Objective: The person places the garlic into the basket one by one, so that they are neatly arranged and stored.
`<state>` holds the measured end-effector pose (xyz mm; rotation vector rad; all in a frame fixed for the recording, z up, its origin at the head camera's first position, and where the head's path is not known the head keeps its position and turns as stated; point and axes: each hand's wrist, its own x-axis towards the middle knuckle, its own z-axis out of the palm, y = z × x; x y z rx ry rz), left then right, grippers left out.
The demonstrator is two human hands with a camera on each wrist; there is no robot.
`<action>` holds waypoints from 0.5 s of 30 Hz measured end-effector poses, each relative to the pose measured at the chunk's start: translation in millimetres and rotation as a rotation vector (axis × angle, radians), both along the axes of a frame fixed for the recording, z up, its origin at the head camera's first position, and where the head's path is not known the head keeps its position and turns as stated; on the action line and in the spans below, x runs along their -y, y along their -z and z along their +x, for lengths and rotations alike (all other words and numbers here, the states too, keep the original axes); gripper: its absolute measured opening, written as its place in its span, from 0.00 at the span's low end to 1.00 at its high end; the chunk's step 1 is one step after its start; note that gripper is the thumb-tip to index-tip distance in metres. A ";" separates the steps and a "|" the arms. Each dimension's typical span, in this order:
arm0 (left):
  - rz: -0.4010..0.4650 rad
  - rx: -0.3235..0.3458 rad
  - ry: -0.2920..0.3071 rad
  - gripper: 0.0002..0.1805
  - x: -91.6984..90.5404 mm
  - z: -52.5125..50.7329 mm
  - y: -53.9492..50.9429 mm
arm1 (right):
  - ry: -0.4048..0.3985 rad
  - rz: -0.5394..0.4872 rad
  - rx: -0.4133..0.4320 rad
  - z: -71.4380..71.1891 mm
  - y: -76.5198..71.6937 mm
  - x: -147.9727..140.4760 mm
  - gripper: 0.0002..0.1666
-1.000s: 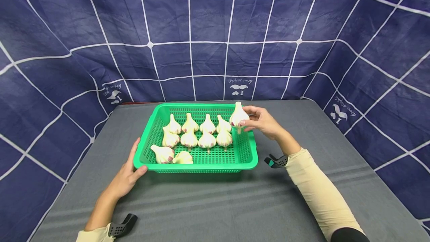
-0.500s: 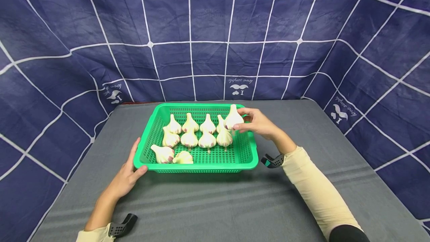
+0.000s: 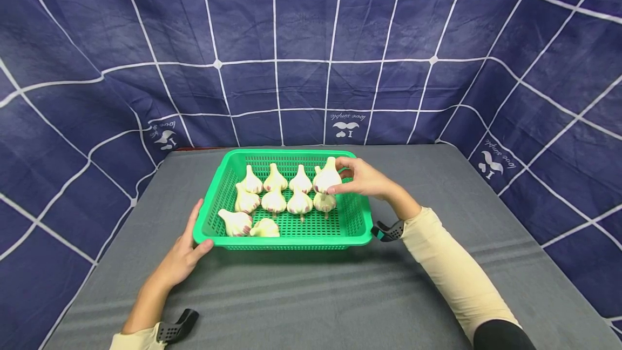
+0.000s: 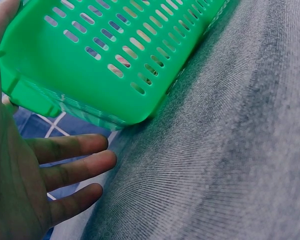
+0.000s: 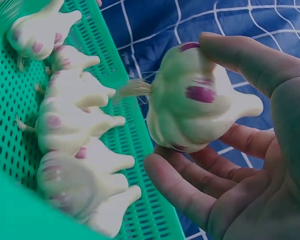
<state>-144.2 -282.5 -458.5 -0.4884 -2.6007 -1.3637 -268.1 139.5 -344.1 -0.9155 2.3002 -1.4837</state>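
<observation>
My right hand (image 3: pixel 366 178) pinches a white garlic bulb (image 3: pixel 326 177) with purple patches above the right part of a green plastic basket (image 3: pixel 301 241). In the right wrist view, thumb and fingertips hold the garlic bulb (image 5: pixel 190 100) by its sides, its stem toward the palm and roots pointing away. Rows of garlic bulbs (image 3: pixel 299 202) sit in the basket, and two more lie in its front left corner, one of them on its side (image 3: pixel 265 228). At that corner my left hand (image 3: pixel 181 260) touches the rim with its thumb; in the left wrist view, three straight fingers (image 4: pixel 75 170) stay off the basket (image 4: pixel 50 60).
The basket stands on a grey cloth-covered table (image 3: pixel 291 296). Behind and beside it hangs a dark blue curtain (image 3: pixel 301 31) with white grid lines. Black wrist devices sit on the left wrist (image 3: pixel 177 327) and right wrist (image 3: pixel 389 230).
My right hand has carried the garlic bulb leftward and slightly down, from over the basket's right rim to over the rightmost bulbs. The left hand and basket have stayed still.
</observation>
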 end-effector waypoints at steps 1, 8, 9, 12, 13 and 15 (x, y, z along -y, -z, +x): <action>0.000 -0.001 0.000 0.48 -0.1 0.1 0.0 | -0.011 0.006 0.012 0.4 -0.9 1.8 0.22; 0.003 0.000 0.004 0.48 -0.1 0.5 0.1 | -0.111 0.044 0.037 1.1 -7.9 13.5 0.22; 0.003 0.001 0.004 0.48 -0.1 0.6 0.2 | -0.120 0.056 0.034 0.9 -8.7 14.5 0.22; -0.001 0.001 0.001 0.48 0.0 0.8 0.2 | -0.139 0.098 0.016 0.5 -12.7 18.7 0.24; -0.004 0.001 -0.001 0.48 0.0 0.8 0.2 | -0.141 0.112 0.004 0.1 -14.1 20.3 0.24; -0.011 -0.001 -0.004 0.48 -0.2 0.7 0.2 | -0.147 0.150 -0.029 -1.0 -17.1 24.1 0.24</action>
